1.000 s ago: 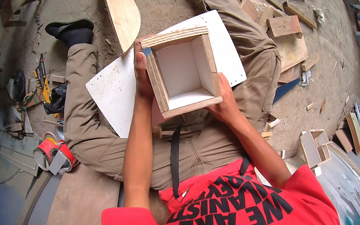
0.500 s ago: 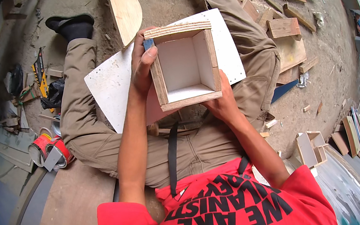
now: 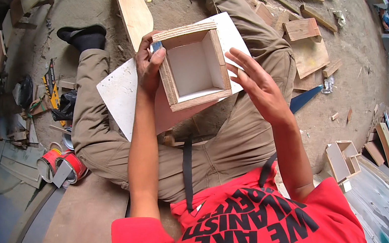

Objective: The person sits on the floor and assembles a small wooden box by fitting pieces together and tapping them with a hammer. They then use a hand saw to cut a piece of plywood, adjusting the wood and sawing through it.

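Note:
A small open wooden box with a white inside faces up above my lap. My left hand grips its left wall near the upper corner, the thumb lying on the front edge beside a blue patch. My right hand is off the box, just to its right, with fingers stretched and apart and nothing in them. Under the box a white flat panel rests between my legs, partly hidden by the box and my left arm.
A long plywood piece lies ahead. Wood offcuts and a blue-bladed tool are at the right. Red cans and a yellow-black handsaw sit at the left. Another small box stands at the lower right.
My right hand has let go of the box's lower right side and moved right, its fingers opening. The box has shifted slightly left and tilted a little, still in my left hand.

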Motion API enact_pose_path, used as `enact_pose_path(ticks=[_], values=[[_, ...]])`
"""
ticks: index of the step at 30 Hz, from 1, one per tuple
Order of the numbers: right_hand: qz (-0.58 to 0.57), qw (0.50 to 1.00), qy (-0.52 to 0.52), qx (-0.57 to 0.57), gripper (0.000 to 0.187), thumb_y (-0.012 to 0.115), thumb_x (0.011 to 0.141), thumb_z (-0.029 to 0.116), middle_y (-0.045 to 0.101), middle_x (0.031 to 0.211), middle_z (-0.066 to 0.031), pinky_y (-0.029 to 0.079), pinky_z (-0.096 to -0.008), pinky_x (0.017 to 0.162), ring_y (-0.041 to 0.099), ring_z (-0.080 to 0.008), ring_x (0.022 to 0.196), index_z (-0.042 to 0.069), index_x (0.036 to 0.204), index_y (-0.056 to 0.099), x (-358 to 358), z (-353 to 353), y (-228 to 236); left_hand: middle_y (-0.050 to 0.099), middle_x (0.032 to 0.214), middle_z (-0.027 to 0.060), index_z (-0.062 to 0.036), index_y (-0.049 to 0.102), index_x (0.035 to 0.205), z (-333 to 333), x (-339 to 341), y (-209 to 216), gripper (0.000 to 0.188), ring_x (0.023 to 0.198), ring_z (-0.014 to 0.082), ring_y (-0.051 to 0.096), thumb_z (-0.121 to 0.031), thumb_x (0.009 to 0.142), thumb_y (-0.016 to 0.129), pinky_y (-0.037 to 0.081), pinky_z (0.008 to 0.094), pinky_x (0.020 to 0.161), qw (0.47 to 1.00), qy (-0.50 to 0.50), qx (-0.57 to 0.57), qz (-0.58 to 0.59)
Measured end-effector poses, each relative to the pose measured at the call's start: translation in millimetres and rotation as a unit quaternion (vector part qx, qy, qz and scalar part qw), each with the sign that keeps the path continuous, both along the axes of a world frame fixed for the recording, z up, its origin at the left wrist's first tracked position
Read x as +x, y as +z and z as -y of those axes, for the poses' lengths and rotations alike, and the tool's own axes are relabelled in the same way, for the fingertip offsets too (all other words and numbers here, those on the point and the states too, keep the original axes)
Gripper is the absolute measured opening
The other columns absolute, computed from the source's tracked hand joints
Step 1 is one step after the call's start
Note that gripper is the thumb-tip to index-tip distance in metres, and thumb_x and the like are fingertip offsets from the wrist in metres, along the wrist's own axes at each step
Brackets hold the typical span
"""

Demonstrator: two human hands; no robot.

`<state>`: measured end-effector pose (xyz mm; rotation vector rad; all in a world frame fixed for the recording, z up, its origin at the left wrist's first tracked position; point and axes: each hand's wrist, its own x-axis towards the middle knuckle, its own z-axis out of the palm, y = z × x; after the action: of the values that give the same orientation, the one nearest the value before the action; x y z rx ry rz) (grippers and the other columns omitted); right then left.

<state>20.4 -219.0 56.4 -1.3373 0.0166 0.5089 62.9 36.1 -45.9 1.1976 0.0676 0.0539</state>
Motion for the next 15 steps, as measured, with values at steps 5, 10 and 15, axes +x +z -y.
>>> enact_pose_path(ticks=[5,10,15], values=[[0.045,0.996,-0.026,-0.066,0.053,0.061,0.1,0.02,0.054,0.137,-0.0218,0.044,-0.0388,0.106,0.051,-0.0299,0.131,-0.007,0.142,0.043,1.9,-20.4,-29.8,0.059,0.113,0.0079,-0.002,0.054,0.127,-0.5,-0.4,-6.4,0.06,0.104,0.0146,0.056,-0.036,0.08,0.068,0.046,0.031,0.092,1.0,-0.002,0.007,0.005],[0.022,0.999,-0.039,0.0,0.054,0.065,0.098,0.022,0.054,0.137,-0.0204,0.048,-0.0396,0.103,0.054,-0.029,0.127,-0.007,0.139,0.046,2.6,-15.5,-37.2,0.06,0.116,0.0107,-0.0016,0.051,0.129,2.2,-0.8,-2.6,0.063,0.107,0.0177,0.059,-0.039,0.08,0.066,0.048,0.0326,0.094,0.999,-0.03,-0.026,-0.011],[0.064,0.997,-0.048,-0.021,0.057,0.067,0.097,0.024,0.054,0.137,-0.0213,0.047,-0.0421,0.104,0.054,-0.032,0.127,-0.007,0.14,0.046,1.3,-17.3,-46.1,0.05,0.135,0.0174,-0.0004,0.04,0.144,5.7,-6.1,13.3,0.065,0.125,0.022,0.05,-0.029,0.09,0.064,0.038,0.0331,0.108,0.999,-0.012,-0.038,0.001]])
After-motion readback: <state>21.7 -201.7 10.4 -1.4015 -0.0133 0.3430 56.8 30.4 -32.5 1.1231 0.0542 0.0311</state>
